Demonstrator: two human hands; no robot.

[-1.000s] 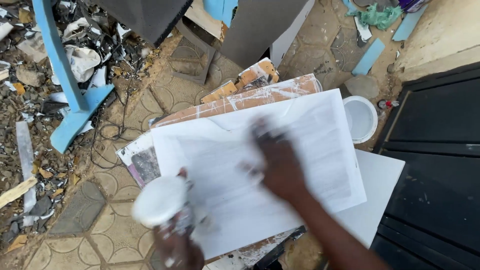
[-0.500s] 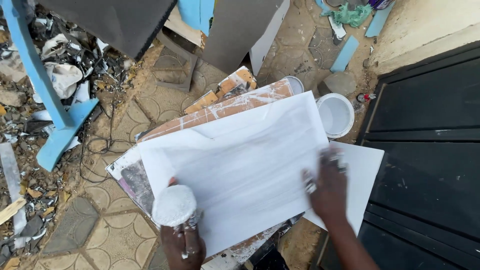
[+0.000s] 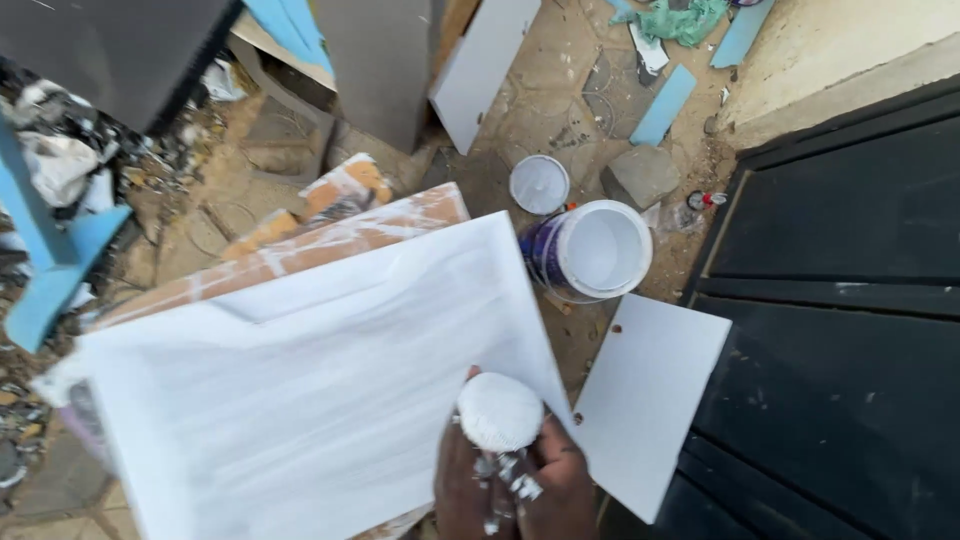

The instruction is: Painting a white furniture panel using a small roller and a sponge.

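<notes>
A large white-painted panel [image 3: 300,400] lies flat on a paint-smeared brown board [image 3: 340,235]. At the panel's near right corner my two hands meet around a small round object [image 3: 498,410] coated in white paint, with a rough textured top. My left hand [image 3: 462,485] grips it from below and the left, its fingers flecked with paint. Pressed against its right side is my right hand [image 3: 565,480]. What the round object is cannot be told under the paint.
An open bucket of white paint [image 3: 592,250] stands on the paved ground right of the panel, its lid [image 3: 538,183] behind it. A smaller white board [image 3: 650,400] lies by a black door [image 3: 850,300]. Blue timber [image 3: 50,270] and rubble lie left.
My right hand left the panel's right edge and joined my left hand on the round object. Both hands shifted to the panel's near right corner, and the view swung right toward the bucket.
</notes>
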